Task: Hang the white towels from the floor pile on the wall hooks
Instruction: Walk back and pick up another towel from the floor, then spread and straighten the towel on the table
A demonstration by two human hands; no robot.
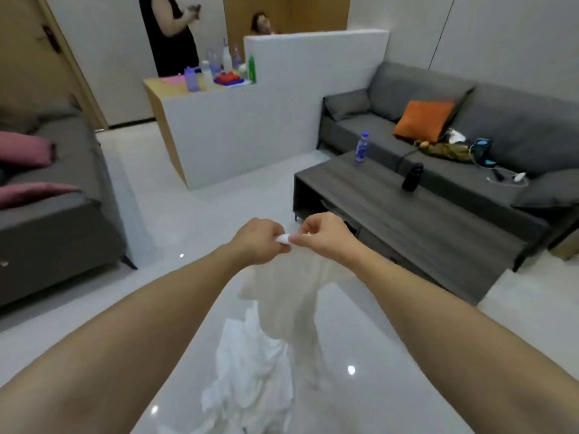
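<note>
Towel (283, 296) hangs in mid-air as we hold its top edge out in front of us, our left hand (258, 241) and right hand (326, 234) nearly touching, the fingers of both pinching the bunched white corner between them. The cloth drapes down over the pile (250, 380) of white towels lying on the glossy floor (163, 233). A dark low table (407, 214) stands just to the right, before a grey sofa (501, 120).
</note>
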